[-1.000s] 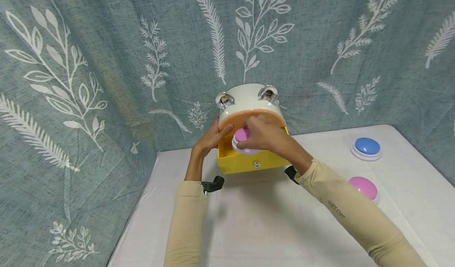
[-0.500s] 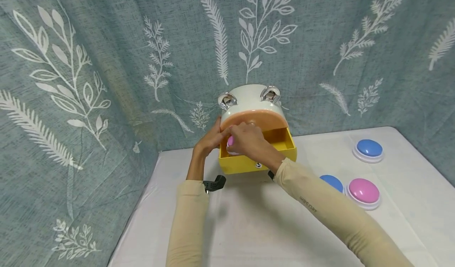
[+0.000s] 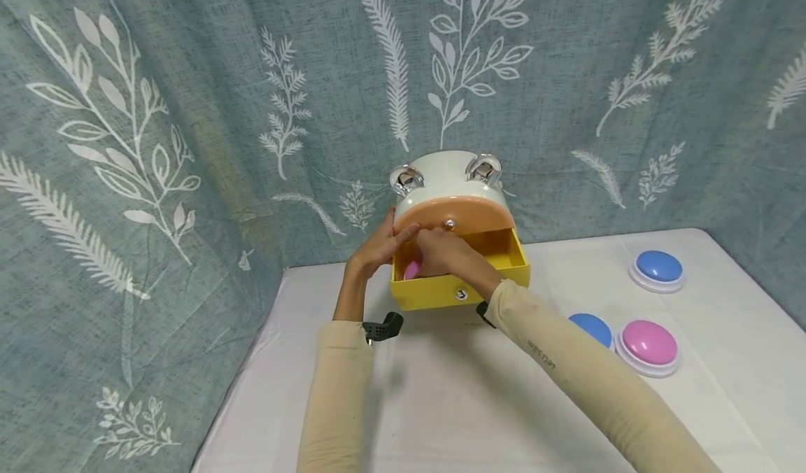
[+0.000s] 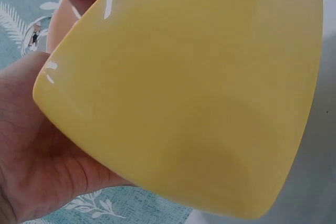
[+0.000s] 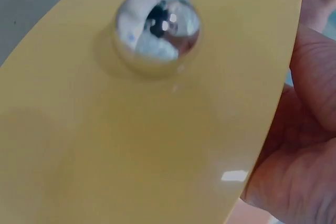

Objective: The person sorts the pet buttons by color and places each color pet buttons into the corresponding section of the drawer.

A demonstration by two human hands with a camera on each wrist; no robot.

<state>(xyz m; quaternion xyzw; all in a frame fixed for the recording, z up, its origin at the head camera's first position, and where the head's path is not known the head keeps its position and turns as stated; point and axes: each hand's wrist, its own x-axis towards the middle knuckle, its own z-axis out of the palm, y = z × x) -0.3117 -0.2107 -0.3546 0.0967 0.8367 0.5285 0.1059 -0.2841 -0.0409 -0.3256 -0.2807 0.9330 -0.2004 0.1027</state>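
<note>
A small white cabinet [image 3: 450, 171] with silver ear-like rings and an orange upper front stands against the curtain. Its yellow drawer [image 3: 428, 294] is pulled out. My left hand [image 3: 376, 245] grips the cabinet's left side, thumb across the front; in the left wrist view the drawer front [image 4: 184, 87] covers part of that hand [image 4: 31, 140]. Inside the drawer's left part, my right hand [image 3: 446, 252] holds a pink-topped push light [image 3: 412, 270], mostly hidden by the fingers. In the right wrist view, the drawer's silver knob [image 5: 157, 30] is close, with the right hand [image 5: 299, 166] behind the front's edge.
On the right of the white table [image 3: 441, 403] sit a blue-domed push light [image 3: 658, 267] and a pink-domed one [image 3: 650, 343]. Another blue one [image 3: 592, 329] is partly behind the right sleeve. A patterned curtain [image 3: 220, 144] hangs behind and at the left.
My right hand has moved left and down into the drawer with the pink push light. The left hand keeps its grip. A blue push light has come into view beside the right sleeve.
</note>
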